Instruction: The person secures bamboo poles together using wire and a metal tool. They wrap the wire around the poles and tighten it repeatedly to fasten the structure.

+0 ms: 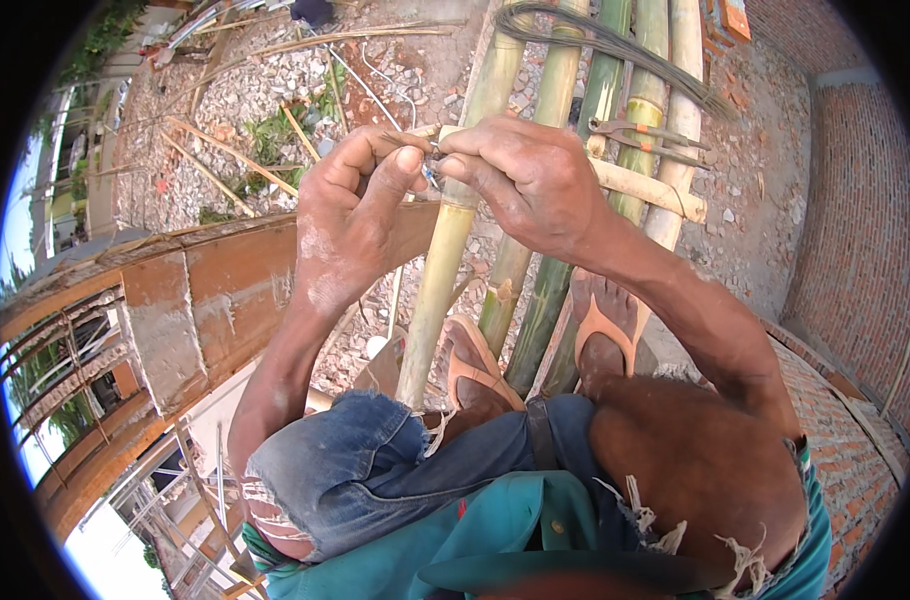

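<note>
My left hand (353, 205) and my right hand (535, 180) meet over a bamboo pole (447, 240), fingertips almost touching. Thumb and forefinger of each are pinched on what looks like a thin wire (411, 140), mostly hidden by the fingers. A tiny blue and white bit (429, 176) shows just under the fingertips; whether it is held I cannot tell. Across the poles lies a short bamboo crosspiece (650, 190), its left part behind my right hand. Pincers with dark handles (655, 140) rest on the poles beyond it.
A bundle of thin wire (615, 48) lies over the far poles. My sandalled feet (607, 325) are on or beside the bamboo. Rubble (245, 110) with loose sticks spreads at left, past a brown beam (205, 290). A brick wall (860, 220) stands at right.
</note>
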Demonstrator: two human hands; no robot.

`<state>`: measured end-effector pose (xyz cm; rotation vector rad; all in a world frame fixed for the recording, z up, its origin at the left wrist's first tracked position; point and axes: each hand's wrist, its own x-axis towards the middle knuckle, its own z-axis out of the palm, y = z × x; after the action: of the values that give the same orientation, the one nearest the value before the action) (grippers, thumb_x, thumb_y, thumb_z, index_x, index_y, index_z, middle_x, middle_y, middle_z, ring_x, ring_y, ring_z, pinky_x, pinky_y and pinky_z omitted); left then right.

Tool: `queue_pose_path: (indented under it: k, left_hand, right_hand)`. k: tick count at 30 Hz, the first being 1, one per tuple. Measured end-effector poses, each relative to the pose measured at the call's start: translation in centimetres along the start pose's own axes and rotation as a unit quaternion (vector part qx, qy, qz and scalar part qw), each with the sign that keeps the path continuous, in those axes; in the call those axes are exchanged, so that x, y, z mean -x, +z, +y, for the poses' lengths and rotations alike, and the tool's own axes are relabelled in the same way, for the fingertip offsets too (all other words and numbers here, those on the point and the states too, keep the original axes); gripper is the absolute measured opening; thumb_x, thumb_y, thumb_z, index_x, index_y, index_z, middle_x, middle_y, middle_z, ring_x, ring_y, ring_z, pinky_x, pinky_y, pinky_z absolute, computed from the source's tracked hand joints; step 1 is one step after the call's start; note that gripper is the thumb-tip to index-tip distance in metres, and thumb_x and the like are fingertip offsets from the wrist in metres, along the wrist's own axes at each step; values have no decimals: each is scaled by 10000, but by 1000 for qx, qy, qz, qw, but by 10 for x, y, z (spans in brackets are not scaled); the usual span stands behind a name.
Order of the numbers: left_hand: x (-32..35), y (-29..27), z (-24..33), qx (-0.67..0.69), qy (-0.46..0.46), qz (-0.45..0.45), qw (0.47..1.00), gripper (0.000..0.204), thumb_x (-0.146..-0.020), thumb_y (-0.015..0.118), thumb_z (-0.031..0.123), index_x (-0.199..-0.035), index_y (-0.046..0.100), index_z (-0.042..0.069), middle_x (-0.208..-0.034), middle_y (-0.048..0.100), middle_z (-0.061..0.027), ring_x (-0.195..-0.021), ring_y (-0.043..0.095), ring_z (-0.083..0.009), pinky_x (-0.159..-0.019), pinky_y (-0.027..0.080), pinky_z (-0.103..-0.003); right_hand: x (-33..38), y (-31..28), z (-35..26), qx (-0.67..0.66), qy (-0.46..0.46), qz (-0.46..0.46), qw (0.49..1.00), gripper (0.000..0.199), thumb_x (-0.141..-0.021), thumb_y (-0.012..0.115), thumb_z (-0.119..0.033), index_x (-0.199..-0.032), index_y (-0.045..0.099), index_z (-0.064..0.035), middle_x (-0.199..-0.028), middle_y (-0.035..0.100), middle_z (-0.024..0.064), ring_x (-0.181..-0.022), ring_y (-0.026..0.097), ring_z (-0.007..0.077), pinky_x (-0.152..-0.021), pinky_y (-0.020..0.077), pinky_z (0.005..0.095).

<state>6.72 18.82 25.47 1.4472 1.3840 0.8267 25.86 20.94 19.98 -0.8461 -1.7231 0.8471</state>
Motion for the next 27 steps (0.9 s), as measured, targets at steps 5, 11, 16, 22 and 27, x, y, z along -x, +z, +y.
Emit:
queue_pose_path:
  k: [5, 11, 16, 22, 27]
  left_hand:
    - [-2, -16, 4, 321, -164, -78, 930, 252, -1062, 599, 198, -1143, 642, -36, -868, 665, -57, -666, 504, -15, -531, 418, -160]
    - [3, -19, -8, 516, -281, -106, 802, 338, -1106, 510, 256, -1233, 582, -48, -824, 586, -59, -617, 436, -36, -438, 353, -165]
    - [3, -25, -13, 470, -273, -203, 814, 351, -1084, 563, 310, -1157, 604, -31, -757, 564, -15, -556, 401, -14, -416, 302, -154]
    - [5, -33, -1, 330, -262, -205, 884, 404, -1056, 608, 383, -1096, 622, -19, -720, 518, 34, -570, 377, 5, -438, 257, -146]
    - [7, -29, -2, 414, -241, -222, 849, 454, -1024, 650, 424, -1088, 619, -24, -734, 504, 62, -579, 365, 15, -443, 246, -147]
  right_hand:
    - [0, 0, 4, 70, -86, 43, 993, 96, -891, 750, -149, -916, 738, -57, -778, 663, 94, -668, 656, 280, -574, 517, 392]
    - [-4, -12, -1, 80, -117, 16, 990, 85, -876, 758, -151, -903, 737, -73, -774, 657, 76, -674, 657, 273, -572, 513, 385]
    - [-5, -17, -8, 64, -128, -27, 989, 110, -871, 764, -171, -891, 712, -75, -744, 631, 75, -657, 637, 291, -565, 496, 401]
    - [-2, -16, -5, 35, -108, -49, 992, 139, -889, 755, -195, -914, 707, -67, -763, 622, 87, -672, 629, 301, -585, 490, 410]
    - [-4, -20, 1, 3, -97, -60, 993, 155, -926, 729, -207, -1017, 749, -83, -771, 615, 88, -683, 626, 291, -592, 490, 410]
